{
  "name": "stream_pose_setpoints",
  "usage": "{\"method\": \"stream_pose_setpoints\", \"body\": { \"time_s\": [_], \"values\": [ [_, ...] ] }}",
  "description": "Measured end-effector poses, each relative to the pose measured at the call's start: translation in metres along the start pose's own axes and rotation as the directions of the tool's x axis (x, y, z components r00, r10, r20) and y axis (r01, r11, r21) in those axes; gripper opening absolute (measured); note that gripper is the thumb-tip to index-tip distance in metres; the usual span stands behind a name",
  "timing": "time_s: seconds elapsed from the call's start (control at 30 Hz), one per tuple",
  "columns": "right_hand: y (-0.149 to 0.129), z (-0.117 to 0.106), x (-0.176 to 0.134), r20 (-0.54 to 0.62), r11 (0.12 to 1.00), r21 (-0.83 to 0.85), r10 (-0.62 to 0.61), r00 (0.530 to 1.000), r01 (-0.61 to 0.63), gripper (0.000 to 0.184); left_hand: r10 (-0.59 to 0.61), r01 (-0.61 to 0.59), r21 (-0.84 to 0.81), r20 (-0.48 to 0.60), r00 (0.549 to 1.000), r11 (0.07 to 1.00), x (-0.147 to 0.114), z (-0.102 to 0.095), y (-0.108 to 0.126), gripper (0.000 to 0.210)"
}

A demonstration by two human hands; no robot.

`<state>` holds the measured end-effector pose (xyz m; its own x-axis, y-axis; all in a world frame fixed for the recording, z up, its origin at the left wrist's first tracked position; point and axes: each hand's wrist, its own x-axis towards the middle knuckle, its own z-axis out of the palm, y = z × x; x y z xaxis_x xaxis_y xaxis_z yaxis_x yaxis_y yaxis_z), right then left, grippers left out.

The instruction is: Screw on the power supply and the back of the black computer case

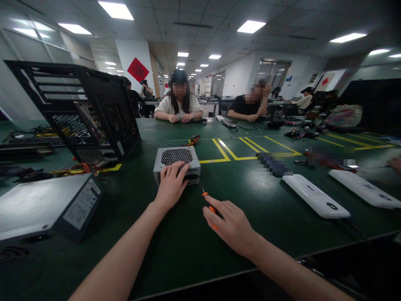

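Note:
A small grey computer power supply [159, 161], with a honeycomb grille on top, sits on the green table in front of me. My left hand [171, 180] grips it, fingers over its top edge and thumb at the near face. In my right hand [230, 221] is a screwdriver [212, 209] with an orange and black handle. The thin shaft points up and left, its tip at the lower right corner of the power supply's near face. Whether the tip sits in a screw is too small to tell.
At left stand an open black computer case [94, 113] and a larger power supply [53, 205]. Two white oblong devices [313, 196] lie at right, near a blurred dark object [272, 164]. Yellow tape [216, 160] marks the table [175, 251]. Two people sit opposite.

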<state>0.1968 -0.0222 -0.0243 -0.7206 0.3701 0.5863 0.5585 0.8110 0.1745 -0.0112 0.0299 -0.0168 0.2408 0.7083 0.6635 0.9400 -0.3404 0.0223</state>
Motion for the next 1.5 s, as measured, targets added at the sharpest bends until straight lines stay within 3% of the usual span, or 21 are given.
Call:
{"method": "stream_pose_setpoints", "body": {
  "time_s": [0.1,0.3,0.4,0.57,0.83,0.97,1.07,1.3,1.5],
  "values": [
    [0.0,-0.001,0.0,-0.024,0.999,0.028,0.043,0.999,-0.042,0.02,0.001,-0.001,0.002,0.006,1.0,1.0,0.0,-0.001,0.0,0.046],
    [-0.005,-0.007,0.002,0.073,0.997,0.07,0.024,0.997,-0.029,0.03,0.005,-0.005,0.005,0.004,1.0,1.0,0.0,-0.002,0.0,0.047],
    [-0.004,-0.006,0.002,0.01,1.0,0.006,0.014,1.0,-0.014,0.031,0.005,-0.005,-0.002,0.003,1.0,1.0,0.0,-0.002,0.0,0.047],
    [-0.003,-0.002,0.003,-0.049,0.995,-0.039,0.085,0.995,-0.087,0.017,0.006,-0.006,-0.017,-0.002,1.0,1.0,0.0,-0.002,0.0,0.048],
    [-0.005,-0.001,0.002,0.076,0.996,0.032,0.081,0.994,-0.083,0.028,-0.003,0.003,-0.011,0.001,1.0,1.0,0.0,-0.001,0.0,0.048],
    [-0.002,0.0,0.001,-0.014,0.997,0.008,0.078,0.997,-0.078,0.023,-0.005,0.005,-0.011,0.0,1.0,1.0,0.0,0.0,0.0,0.047],
    [-0.001,-0.001,0.001,-0.017,0.997,-0.002,0.081,0.997,-0.081,0.021,-0.003,0.003,-0.008,-0.001,1.0,1.0,0.0,-0.001,-0.001,0.047],
    [-0.002,-0.009,-0.001,-0.113,0.997,0.025,-0.074,0.991,0.078,0.015,0.011,-0.011,-0.006,0.005,1.0,1.0,0.0,-0.003,-0.001,0.048],
    [0.004,-0.013,0.019,-0.051,0.968,0.006,-0.251,0.967,0.251,0.014,0.006,-0.006,-0.01,0.002,1.0,1.0,0.0,-0.002,-0.002,0.049]
  ]
}}
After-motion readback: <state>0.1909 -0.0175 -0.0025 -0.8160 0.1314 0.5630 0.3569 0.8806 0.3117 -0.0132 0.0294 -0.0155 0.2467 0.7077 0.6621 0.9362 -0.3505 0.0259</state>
